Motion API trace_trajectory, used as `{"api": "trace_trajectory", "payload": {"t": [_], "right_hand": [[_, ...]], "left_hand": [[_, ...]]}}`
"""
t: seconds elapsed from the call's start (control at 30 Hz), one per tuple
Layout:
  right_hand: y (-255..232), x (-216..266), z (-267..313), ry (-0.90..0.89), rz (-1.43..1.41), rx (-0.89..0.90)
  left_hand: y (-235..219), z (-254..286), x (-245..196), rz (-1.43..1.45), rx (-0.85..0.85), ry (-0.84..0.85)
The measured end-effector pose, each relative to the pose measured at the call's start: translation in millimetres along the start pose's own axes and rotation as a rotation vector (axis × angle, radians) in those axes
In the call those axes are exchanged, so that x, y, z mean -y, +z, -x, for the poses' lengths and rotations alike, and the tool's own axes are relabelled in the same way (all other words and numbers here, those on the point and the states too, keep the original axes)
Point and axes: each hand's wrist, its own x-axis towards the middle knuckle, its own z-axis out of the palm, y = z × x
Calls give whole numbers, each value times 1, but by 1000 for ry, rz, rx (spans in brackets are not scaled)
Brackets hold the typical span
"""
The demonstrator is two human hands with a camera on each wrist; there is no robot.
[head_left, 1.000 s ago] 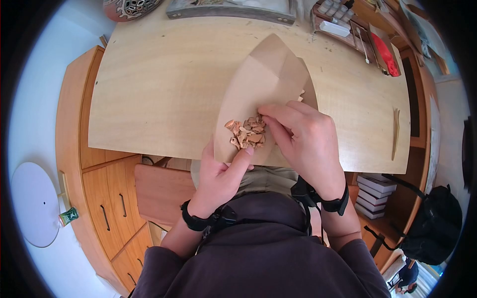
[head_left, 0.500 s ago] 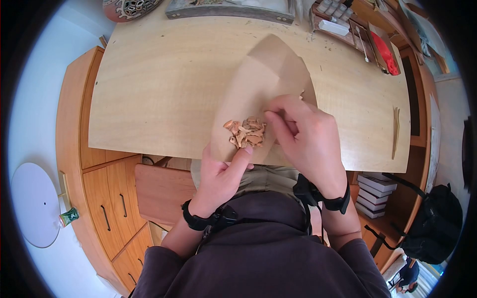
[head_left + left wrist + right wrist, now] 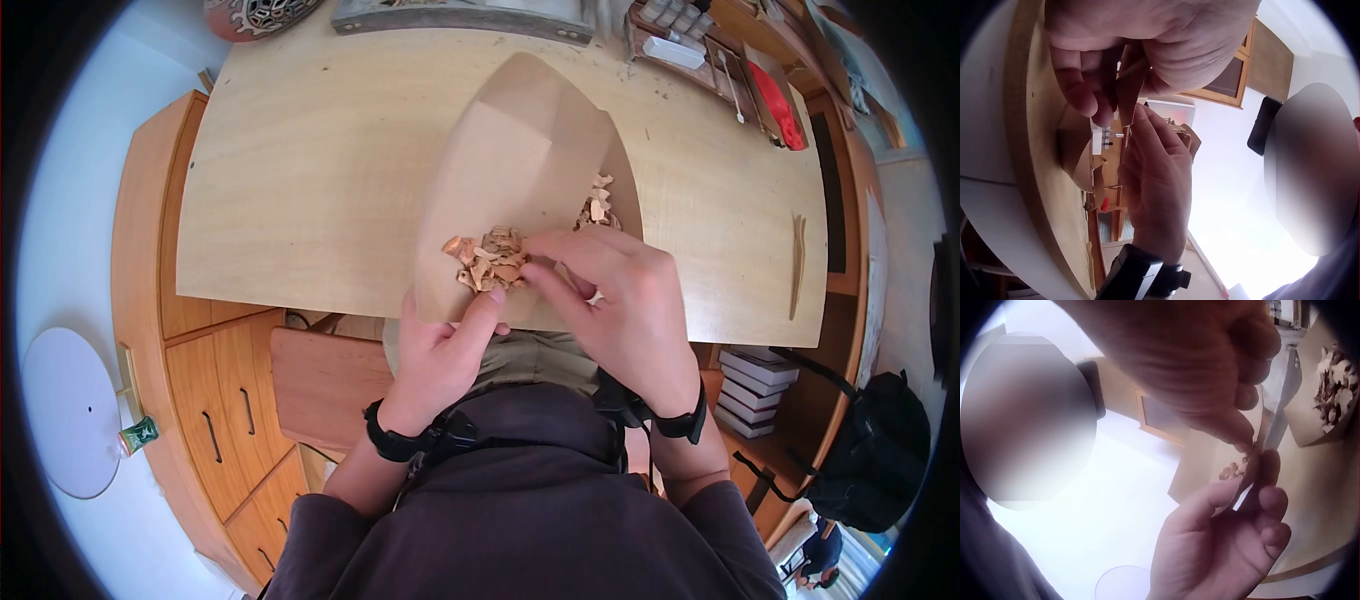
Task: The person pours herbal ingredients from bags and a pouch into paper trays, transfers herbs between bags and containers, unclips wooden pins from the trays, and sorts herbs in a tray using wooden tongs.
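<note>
My left hand [image 3: 440, 355] grips the near end of a folded sheet of brown paper [image 3: 485, 150], its thumb on top beside a small heap of dried brown chips [image 3: 485, 265]. At the heap's right edge, my right hand [image 3: 625, 290] pinches at the chips between thumb and forefinger. In the right wrist view, these fingertips reach down to the paper just above the left hand's fingers. Behind the right hand, a second heap of pale chips [image 3: 1338, 387] lies on another brown paper [image 3: 1305, 415] on the table. The right hand partly hides it in the head view.
The wooden table [image 3: 300, 190] carries a thin wooden stick [image 3: 797, 265] at its right side. A grey framed tray [image 3: 460, 18] and a rack with small jars [image 3: 675, 15] stand at the back. To the right are a red item [image 3: 775, 105] and a black bag [image 3: 870, 450].
The right hand drew back slightly to the right from the heap, then returned to its right edge. The held paper has shifted slightly left, showing more of the second heap.
</note>
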Motion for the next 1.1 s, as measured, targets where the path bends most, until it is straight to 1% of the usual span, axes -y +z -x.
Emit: {"api": "trace_trajectory", "payload": {"t": [0.23, 0.33, 0.4, 0.53, 0.63, 0.7, 0.73, 0.8, 0.83, 0.9, 0.93, 0.97, 1.0, 1.03, 1.07, 1.1], "right_hand": [[10, -2, -3, -27, -34, 13], [12, 1, -4, -5, -19, 10], [14, 3, -5, -5, -23, -26], [16, 4, -6, 23, -9, -16], [17, 2, -6, 43, -65, -39], [10, 4, -6, 119, -161, -56], [5, 5, -6, 119, -160, -57], [-6, 6, -5, 313, -205, -78], [-8, 2, -3, 312, -204, -77], [-11, -11, 3, 347, -221, -198], [-10, -20, 5, 330, -218, -227], [-11, -24, 6, 330, -216, -227], [-12, -25, 6, 343, -157, -224], [-13, -25, 7, 356, -99, -220], [-14, -22, 7, 358, -98, -222], [-16, -16, 7, 330, -72, -193]], "left_hand": [[0, 0, 2, 14, -6, -11], [-1, -1, 2, -23, 22, 2], [0, 1, 2, 2, 35, -14], [2, 1, 2, 30, 19, -15], [1, 1, 1, 33, 25, -12], [1, 1, 1, 42, 0, -30], [1, 1, 1, 42, 1, -30], [1, 0, 2, 17, -27, -21], [-1, -1, 2, 18, -27, -21], [-4, -2, 4, 16, -4, 18], [-6, -3, 6, 17, -5, 18], [-8, -4, 7, 9, 13, 37], [-8, -5, 8, 1, 33, 54], [-7, -5, 8, 3, 36, 52], [-7, -5, 8, 1, 34, 56], [-6, -5, 7, -2, 30, 59]]}}
